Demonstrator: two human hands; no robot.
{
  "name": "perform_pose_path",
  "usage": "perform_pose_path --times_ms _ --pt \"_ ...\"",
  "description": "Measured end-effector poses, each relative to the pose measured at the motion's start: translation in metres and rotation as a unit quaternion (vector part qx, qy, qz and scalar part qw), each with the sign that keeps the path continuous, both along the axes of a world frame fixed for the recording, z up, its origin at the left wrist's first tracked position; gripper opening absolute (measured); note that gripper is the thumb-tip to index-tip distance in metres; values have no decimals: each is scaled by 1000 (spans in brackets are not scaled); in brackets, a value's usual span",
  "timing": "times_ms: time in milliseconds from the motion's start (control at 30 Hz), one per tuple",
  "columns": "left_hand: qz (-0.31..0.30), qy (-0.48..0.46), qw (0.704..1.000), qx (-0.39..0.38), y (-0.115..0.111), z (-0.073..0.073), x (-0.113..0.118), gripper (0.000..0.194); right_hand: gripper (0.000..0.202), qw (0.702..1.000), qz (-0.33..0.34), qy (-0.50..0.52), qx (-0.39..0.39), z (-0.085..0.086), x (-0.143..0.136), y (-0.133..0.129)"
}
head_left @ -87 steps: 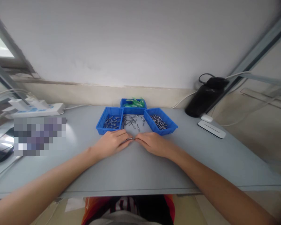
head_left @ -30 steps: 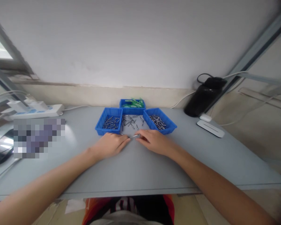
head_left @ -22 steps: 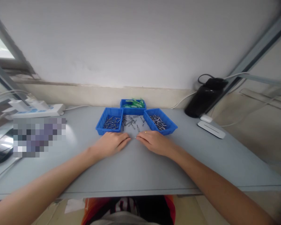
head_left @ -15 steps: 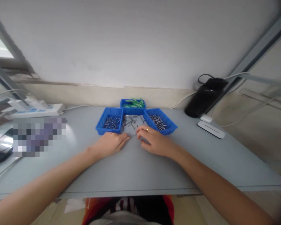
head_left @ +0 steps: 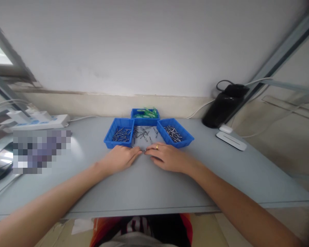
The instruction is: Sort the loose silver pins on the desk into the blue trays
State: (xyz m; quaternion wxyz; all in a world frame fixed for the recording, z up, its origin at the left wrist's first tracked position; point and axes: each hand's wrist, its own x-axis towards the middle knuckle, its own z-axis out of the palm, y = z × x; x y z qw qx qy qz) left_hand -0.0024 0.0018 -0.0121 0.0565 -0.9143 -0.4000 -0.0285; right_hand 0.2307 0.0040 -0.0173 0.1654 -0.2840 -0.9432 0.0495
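The left hand and right hand are lying palm down on the grey table, their fingertips meeting over a small metal piece; it is too small to tell whether either hand is pinching it or only touching it. Just beyond the fingertips, loose metal pins are lying scattered on the table between two blue trays. The left tray and the right tray are both holding metal pins, and a far tray is holding green parts. Far to the right, a black bottle is leaning by the wall, with a white flat device near it. At far left, a white power strip is lying.
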Motion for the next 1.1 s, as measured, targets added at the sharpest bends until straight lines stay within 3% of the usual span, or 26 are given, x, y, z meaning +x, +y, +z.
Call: perform_pose_path --times_ms 267,500,633,900,1100 --pt "37 -60 997 -30 -2 4 1 36 29 996 -33 28 72 8 5 6" --pt "29 -15 999 -34 -2 3 1 35 29 975 -167 44 139 4 15 20" --pt "19 -4 999 -39 -2 4 0 33 30 959 -253 23 125 -1 18 24" --pt "6 -25 999 -47 0 3 0 33 36 937 -319 38 133 -3 17 24" --pt "2 -24 999 -48 -1 3 1 31 36 925 -361 -8 119 -10 23 27"
